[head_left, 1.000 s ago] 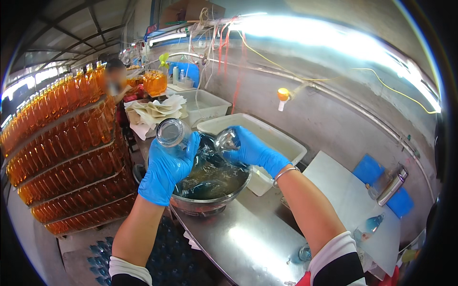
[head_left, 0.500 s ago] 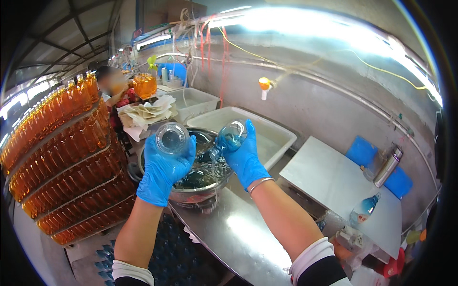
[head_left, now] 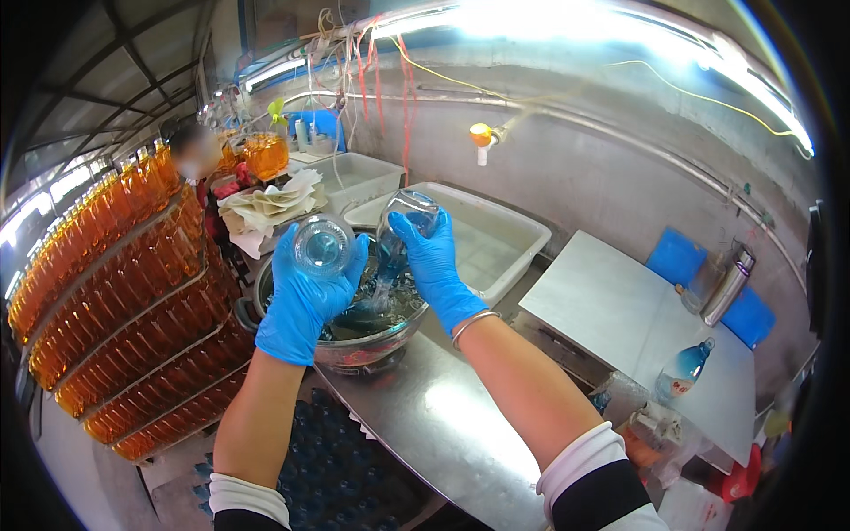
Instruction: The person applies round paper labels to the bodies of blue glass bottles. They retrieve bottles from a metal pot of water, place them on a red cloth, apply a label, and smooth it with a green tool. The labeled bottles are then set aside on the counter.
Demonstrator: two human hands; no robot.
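Left hand (head_left: 305,305) and right hand (head_left: 434,265) are wearing bright blue gloves (head_left: 288,336). Held bottles (head_left: 321,246) are showing clear, blue-tinged. Sleeves (head_left: 580,462) are showing black and white bands. Stacked bottles (head_left: 115,292) are glowing amber-orange. Papers (head_left: 274,203) are looking cream, tubs (head_left: 516,273) off-white, wall (head_left: 602,186) grey. Strings (head_left: 406,115) are showing red, wire (head_left: 431,73) yellow, table (head_left: 403,380) silver.
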